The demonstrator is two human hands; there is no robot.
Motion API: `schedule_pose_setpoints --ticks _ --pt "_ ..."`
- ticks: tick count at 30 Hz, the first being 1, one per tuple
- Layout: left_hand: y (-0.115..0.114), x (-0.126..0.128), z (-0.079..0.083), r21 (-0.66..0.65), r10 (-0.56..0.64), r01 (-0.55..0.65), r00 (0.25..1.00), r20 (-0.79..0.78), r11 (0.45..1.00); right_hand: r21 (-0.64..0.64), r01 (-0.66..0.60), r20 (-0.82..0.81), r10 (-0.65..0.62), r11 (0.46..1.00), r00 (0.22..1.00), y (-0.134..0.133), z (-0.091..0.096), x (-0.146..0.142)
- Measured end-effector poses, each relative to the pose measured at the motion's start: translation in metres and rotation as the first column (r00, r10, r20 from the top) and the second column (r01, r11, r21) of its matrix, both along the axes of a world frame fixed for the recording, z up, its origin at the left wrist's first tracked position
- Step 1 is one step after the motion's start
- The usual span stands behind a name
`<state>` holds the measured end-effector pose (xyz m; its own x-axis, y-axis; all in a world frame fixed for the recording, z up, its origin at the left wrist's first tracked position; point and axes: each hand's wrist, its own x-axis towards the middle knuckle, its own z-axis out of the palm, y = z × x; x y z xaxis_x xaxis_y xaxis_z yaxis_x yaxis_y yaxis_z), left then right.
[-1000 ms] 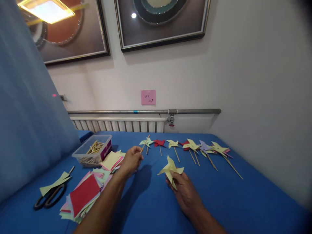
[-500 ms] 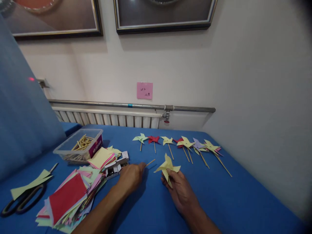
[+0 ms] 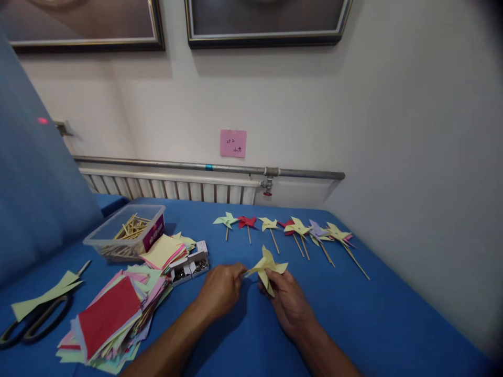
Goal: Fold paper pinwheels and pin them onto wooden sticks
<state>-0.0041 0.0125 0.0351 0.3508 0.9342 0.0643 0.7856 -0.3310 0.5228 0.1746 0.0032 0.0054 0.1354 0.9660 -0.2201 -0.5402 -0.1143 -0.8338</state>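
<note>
A pale yellow paper pinwheel (image 3: 266, 267) is pinched at its lower blades by the thumb and fingers of my right hand (image 3: 291, 303). My left hand (image 3: 220, 288) is closed just to the left of it, fingertips by the pinwheel's left blade. The thin wooden stick in that hand is almost wholly hidden now behind the fingers and the blade. Whether the stick touches the paper I cannot tell. Close behind my left wrist, two small open boxes (image 3: 190, 268) hold tiny shiny metal pieces.
Several pinwheels on sticks lie in a row, a red one (image 3: 247, 222) among them. At left are a plastic tub (image 3: 94, 238) of sticks, a stack of coloured paper (image 3: 110, 314), and black-handled scissors (image 3: 49, 319) under a cut paper strip (image 3: 43, 298). Blue cloth (image 3: 393, 324) covers the table.
My left hand has moved right, from beside the small boxes to the pinwheel, bringing the stick along. My right hand still holds the pinwheel in nearly the same place.
</note>
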Motion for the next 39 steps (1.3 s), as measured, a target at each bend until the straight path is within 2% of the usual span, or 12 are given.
schedule_pose_setpoints --ticks 8,15,23,28,39 --pt "-0.006 0.001 0.009 -0.013 0.017 -0.018 0.998 -0.054 1.000 0.044 0.009 0.046 -0.011 0.999 0.999 0.002 -0.005 0.000" --pt "-0.010 0.002 0.011 -0.015 0.024 -0.025 0.997 -0.067 1.000 0.071 0.042 0.065 -0.046 0.997 0.997 0.003 -0.006 0.002" --pt "-0.012 0.002 0.015 -0.033 0.015 -0.016 1.000 -0.012 0.999 0.097 0.057 0.056 -0.063 0.994 0.996 0.002 0.000 0.001" --pt "-0.012 0.002 0.015 -0.027 0.018 -0.019 0.999 -0.049 0.999 0.104 0.027 0.072 -0.035 0.994 0.997 0.000 0.002 0.001" --pt "-0.016 0.007 0.017 0.012 0.037 -0.036 0.996 -0.086 0.999 0.116 0.057 0.040 -0.062 0.992 0.997 0.000 0.000 -0.002"
